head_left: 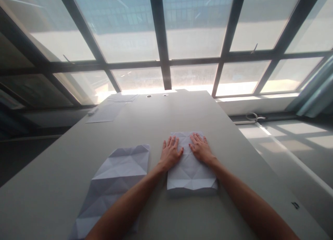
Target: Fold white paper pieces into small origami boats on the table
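Observation:
A white sheet of paper with crossing fold creases (191, 169) lies on the table in front of me, its near edge bent up a little. My left hand (171, 151) rests flat on its left side, fingers stretched out. On the right side of the same sheet, my right hand (201, 148) presses down with fingers spread. The paper's far edge shows just past my fingertips. To the left lies a second, larger creased sheet (125, 167), standing in ridges and partly hidden under my left forearm.
The white table (166, 118) reaches toward large windows (192, 28). Flat paper sheets (105, 111) lie at its far left, beside a small white item (93, 111). A cable coil (252, 116) sits by the wall at right, near a curtain (316, 97).

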The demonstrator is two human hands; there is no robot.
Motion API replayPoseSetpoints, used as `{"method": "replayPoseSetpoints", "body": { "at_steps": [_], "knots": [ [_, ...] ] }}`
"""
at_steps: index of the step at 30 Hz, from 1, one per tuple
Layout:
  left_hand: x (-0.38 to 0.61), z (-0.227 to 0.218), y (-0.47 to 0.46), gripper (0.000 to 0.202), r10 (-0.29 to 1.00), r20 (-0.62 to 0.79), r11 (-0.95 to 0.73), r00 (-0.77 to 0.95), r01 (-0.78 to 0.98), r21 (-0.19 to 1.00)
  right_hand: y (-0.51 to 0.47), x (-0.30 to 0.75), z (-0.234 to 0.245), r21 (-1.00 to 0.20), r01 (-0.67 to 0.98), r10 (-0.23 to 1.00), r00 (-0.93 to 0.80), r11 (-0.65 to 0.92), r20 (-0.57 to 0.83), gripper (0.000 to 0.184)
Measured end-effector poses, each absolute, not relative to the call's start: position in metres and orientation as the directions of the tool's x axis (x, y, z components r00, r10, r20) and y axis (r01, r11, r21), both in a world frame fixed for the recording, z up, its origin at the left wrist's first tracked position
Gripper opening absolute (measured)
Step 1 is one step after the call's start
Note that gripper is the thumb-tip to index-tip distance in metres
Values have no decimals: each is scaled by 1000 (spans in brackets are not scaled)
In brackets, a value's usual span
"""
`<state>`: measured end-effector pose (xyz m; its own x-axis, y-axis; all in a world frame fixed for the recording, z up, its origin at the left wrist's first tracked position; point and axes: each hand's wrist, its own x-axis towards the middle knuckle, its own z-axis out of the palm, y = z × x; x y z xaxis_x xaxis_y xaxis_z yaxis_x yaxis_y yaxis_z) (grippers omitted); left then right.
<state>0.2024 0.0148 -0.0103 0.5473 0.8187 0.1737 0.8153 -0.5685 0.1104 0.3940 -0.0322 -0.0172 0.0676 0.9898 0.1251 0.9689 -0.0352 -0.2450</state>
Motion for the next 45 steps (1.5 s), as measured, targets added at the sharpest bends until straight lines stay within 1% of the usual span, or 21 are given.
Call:
{"method": "replayPoseSetpoints", "body": {
  "at_steps": [5,10,15,18,21,23,26,29,32,34,36,40,45],
  "knots": [
    [203,-10,14,62,824,175,-559,538,822,105,-25,411,-21,-231,954,962,231,-194,145,57],
    [204,-10,14,63,843,189,-528,504,842,113,-24,418,-21,-236,933,940,311,-272,144,57],
    [204,-11,16,62,852,200,-511,484,851,119,-25,423,-19,-253,903,908,390,-347,149,53],
    [203,-13,17,58,845,220,-519,488,847,114,-30,421,-14,-267,911,904,372,-313,211,53],
    [204,-14,17,54,840,233,-523,490,845,113,-39,405,-7,-246,952,927,250,-182,280,52],
    [204,-13,18,52,839,238,-524,489,844,115,-47,387,-7,-237,969,961,133,-74,242,50],
    [203,-8,18,48,837,252,-525,485,843,119,-57,362,-10,-254,967,986,57,-16,157,50],
    [203,-1,16,44,824,274,-537,497,838,95,-61,353,-15,-244,969,985,-4,46,170,53],
    [205,0,11,42,761,260,-631,594,771,88,-58,361,-15,-240,970,983,22,23,184,54],
    [208,-2,7,46,694,224,-717,685,687,118,-55,368,-14,-244,970,983,48,-3,179,54],
    [210,-6,5,51,650,183,-760,737,634,145,-52,373,-14,-249,969,984,53,-9,173,54],
    [207,-10,6,60,637,136,-771,759,626,117,-47,378,-16,-253,968,984,44,1,173,54],
    [204,-9,8,67,672,110,-740,732,664,104,-46,398,-18,-243,970,985,66,-26,157,58]
  ]
}}
